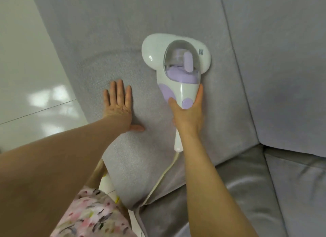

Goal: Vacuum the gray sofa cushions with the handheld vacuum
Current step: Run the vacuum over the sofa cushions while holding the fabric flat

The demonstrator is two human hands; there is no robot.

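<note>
1. Two hands are sharing this job. The right hand (187,117) is wrapping its fingers and thumb around the handle of the handheld vacuum (179,88), with the thumb lying against a lilac patch. This is probably keeping the round lilac button within easy reach.
2. The left hand (118,102) is lying open and flat, fingers straight and thumb spread, pressing on the gray cushion (123,42) just beside the vacuum. It seems to be pinning the fabric taut and stopping the cushion from sliding under the strokes.
3. The vacuum is sitting with its wide white head flat on that cushion, near the seam with the neighbouring cushion (282,60). Its handle is pointing back toward the person, which is giving the mouth full contact with the cloth.
4. The cord (164,175) is trailing from the handle's end down over the cushion's lower edge, beside the right forearm. That is keeping it out of the head's path.
5. A curved mark is showing in the nap to the left of the head, suggesting that patch is already covered. The neighbouring cushion and the seat cushion (247,192) are showing no such mark, so much of the sofa is likely waiting.
</note>
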